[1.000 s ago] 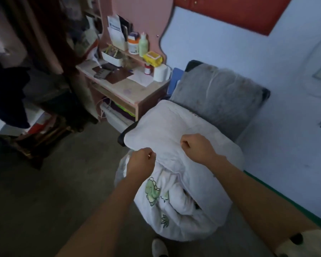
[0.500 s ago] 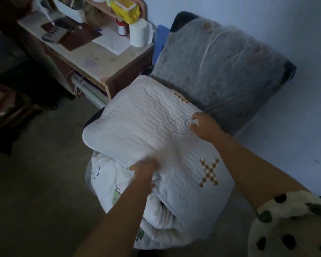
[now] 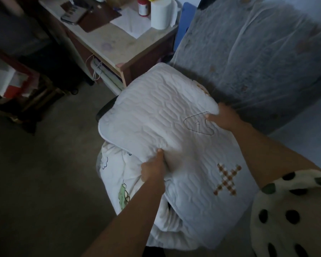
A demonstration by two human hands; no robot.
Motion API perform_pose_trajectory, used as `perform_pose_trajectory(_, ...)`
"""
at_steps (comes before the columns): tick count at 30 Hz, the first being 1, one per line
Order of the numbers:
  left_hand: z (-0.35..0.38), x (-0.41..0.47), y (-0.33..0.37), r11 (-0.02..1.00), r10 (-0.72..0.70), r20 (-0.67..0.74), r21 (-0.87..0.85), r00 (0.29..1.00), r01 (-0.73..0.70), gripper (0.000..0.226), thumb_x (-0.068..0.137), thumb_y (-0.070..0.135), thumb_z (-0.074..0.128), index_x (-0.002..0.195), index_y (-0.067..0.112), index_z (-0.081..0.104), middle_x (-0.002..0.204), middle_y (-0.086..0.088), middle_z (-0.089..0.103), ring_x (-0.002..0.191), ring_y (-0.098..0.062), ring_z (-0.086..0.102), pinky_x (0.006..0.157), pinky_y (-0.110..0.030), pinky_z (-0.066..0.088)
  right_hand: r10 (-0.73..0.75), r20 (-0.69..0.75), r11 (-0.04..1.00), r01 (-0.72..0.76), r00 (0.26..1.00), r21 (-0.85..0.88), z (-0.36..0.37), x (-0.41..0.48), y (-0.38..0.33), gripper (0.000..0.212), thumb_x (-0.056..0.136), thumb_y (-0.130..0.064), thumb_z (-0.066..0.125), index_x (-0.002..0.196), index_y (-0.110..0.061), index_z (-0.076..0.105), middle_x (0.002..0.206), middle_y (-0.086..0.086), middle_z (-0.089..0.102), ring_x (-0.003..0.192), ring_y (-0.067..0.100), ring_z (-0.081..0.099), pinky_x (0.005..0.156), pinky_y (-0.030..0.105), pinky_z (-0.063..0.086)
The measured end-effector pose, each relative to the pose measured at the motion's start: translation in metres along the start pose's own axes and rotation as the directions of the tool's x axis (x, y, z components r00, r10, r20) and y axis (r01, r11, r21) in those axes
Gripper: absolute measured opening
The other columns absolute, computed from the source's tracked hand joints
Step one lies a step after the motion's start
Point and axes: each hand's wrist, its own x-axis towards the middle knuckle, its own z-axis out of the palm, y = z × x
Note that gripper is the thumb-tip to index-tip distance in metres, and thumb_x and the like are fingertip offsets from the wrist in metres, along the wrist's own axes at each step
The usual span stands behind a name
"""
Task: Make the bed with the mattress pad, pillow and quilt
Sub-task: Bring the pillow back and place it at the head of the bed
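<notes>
Left hand (image 3: 153, 171) and right hand (image 3: 223, 117) are gripping what looks like the mattress pad (image 3: 156, 115), needing a level lift off the quilt (image 3: 117, 173) toward the upper-right bed (image 3: 258, 58).

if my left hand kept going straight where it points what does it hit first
The quilted white pad: the left hand grips its near edge and points into it. Beyond, probably the grey mattress, though depth is unclear.

A checked X (image 3: 227, 179) on mattress pad (image 3: 156, 117), outlined A-like shape (image 3: 198, 125) beside it
</notes>
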Motion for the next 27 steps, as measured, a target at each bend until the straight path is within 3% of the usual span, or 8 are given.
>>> perform_pose_trajectory(2, -0.003, -0.008, 0.006, 0.999, 0.016, -0.075, 0.048, 0.997, -0.012, 0.080, 0.080, 0.063, 0.057, 0.129, 0.000, 0.049, 0.127, -0.020, 0.056, 0.117, -0.036, 0.054, 0.101, -0.044, 0.044, -0.081, -0.062, 0.995, 0.084, 0.995, 0.047, -0.005, -0.007, -0.001, 0.056, 0.089, -0.042, 0.059, 0.125, -0.001, 0.047, 0.127, 0.021, 0.054, 0.113, 0.035, 0.053, 0.092, 0.042, 0.045)
perform_pose_trajectory(4, -0.006, -0.012, 0.006, 0.997, 0.067, -0.099, 0.049, 0.993, -0.063, 0.074, 0.086, 0.057, 0.055, 0.128, -0.003, 0.048, 0.124, -0.022, 0.057, 0.115, -0.037, 0.054, 0.099, -0.044, 0.044, -0.146, -0.144, 0.988, 0.152, 0.979, 0.037, -0.008, -0.018, -0.004, 0.041, 0.092, -0.034, 0.056, 0.115, 0.000, 0.051, 0.116, 0.023, 0.059, 0.105, 0.037, 0.057, 0.086, 0.042, 0.047)
perform_pose_trajectory(7, -0.015, -0.028, 0.004, 0.988, 0.155, -0.129, 0.000, 0.979, -0.156, 0.061, 0.093, 0.046, 0.050, 0.121, -0.008, 0.052, 0.119, -0.025, 0.059, 0.109, -0.037, 0.056, 0.094, -0.041, 0.046, -0.228, -0.260, 0.972, 0.235, 0.938, -0.007, -0.016, -0.042, -0.012, 0.034, 0.093, -0.030, 0.054, 0.108, 0.001, 0.054, 0.107, 0.026, 0.062, 0.098, 0.040, 0.060, 0.081, 0.042, 0.047)
perform_pose_trajectory(11, -0.039, -0.050, 0.008, 0.977, 0.203, -0.195, -0.024, 0.960, -0.212, 0.059, 0.096, 0.042, 0.046, 0.131, -0.005, 0.045, 0.130, -0.026, 0.050, 0.117, -0.039, 0.049, 0.092, -0.036, 0.038, -0.304, -0.373, 0.948, 0.316, 0.876, -0.031, -0.035, -0.075, -0.029, 0.032, 0.092, -0.030, 0.055, 0.103, 0.000, 0.056, 0.099, 0.028, 0.064, 0.092, 0.044, 0.061, 0.078, 0.046, 0.050)
perform_pose_trajectory(16, -0.092, -0.077, 0.011, 0.931, 0.327, -0.270, -0.070, 0.906, -0.357, 0.058, 0.098, 0.045, 0.039, 0.127, -0.004, 0.051, 0.123, -0.023, 0.058, 0.112, -0.037, 0.054, 0.090, -0.034, 0.039, -0.394, -0.421, 0.909, 0.413, 0.817, -0.050, -0.062, -0.125, -0.080, 0.042, 0.088, -0.040, 0.049, 0.098, 0.000, 0.057, 0.093, 0.025, 0.065, 0.085, 0.040, 0.062, 0.074, 0.047, 0.052)
perform_pose_trajectory(20, -0.153, -0.114, 0.002, 0.842, 0.409, -0.407, -0.176, 0.817, -0.510, 0.047, 0.099, 0.039, 0.041, 0.121, 0.001, 0.056, 0.115, -0.013, 0.062, 0.113, -0.033, 0.056, 0.096, -0.037, 0.042, -0.484, -0.411, 0.863, 0.499, 0.772, -0.080, -0.067, -0.168, -0.138, 0.041, 0.087, -0.040, 0.051, 0.098, -0.001, 0.059, 0.096, 0.024, 0.066, 0.087, 0.039, 0.063, 0.075, 0.047, 0.052)
perform_pose_trajectory(27, -0.300, -0.155, -0.072, 0.711, 0.314, -0.564, -0.394, 0.764, -0.583, 0.036, 0.096, 0.044, 0.042, 0.112, 0.014, 0.054, 0.098, 0.003, 0.061, 0.099, -0.023, 0.058, 0.092, -0.037, 0.046, -0.678, -0.313, 0.719, 0.688, 0.665, -0.096, -0.013, -0.274, -0.258, 0.037, 0.092, -0.034, 0.056, 0.113, -0.003, 0.061, 0.112, 0.020, 0.065, 0.103, 0.037, 0.060, 0.087, 0.044, 0.049)
